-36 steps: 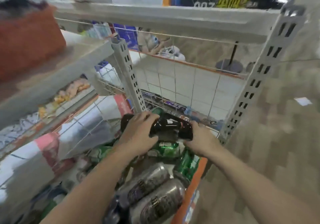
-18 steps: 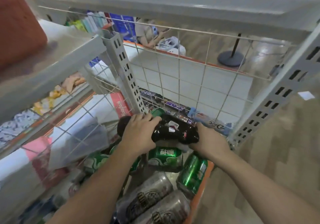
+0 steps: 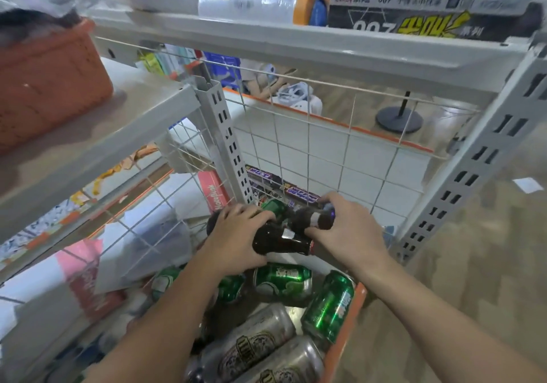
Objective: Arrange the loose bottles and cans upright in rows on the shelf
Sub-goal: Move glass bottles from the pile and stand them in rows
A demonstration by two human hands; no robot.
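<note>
On the bottom shelf [image 3: 345, 332] my left hand [image 3: 236, 242] grips a dark bottle [image 3: 278, 243] that lies sideways, its red cap pointing right. My right hand [image 3: 344, 231] is closed on a second dark bottle [image 3: 313, 219] just behind it, close to the wire mesh back [image 3: 310, 151]. Below my hands lie green cans [image 3: 282, 279] [image 3: 328, 305] on their sides. Two silver cans [image 3: 254, 344] [image 3: 288, 365] lie nearest me. The top of another green can [image 3: 273, 206] shows between my hands.
Slotted grey posts [image 3: 228, 145] [image 3: 473, 175] frame the bay, and an upper shelf [image 3: 266, 45] with film rolls and a black box overhangs it. Candy bars [image 3: 296, 194] lie at the back. An orange basket [image 3: 44, 80] sits at upper left, and packaged goods fill the left bay.
Both hands held one dark bottle sideways. They have moved back toward the mesh, and my right hand now grips a second dark bottle behind the first.
</note>
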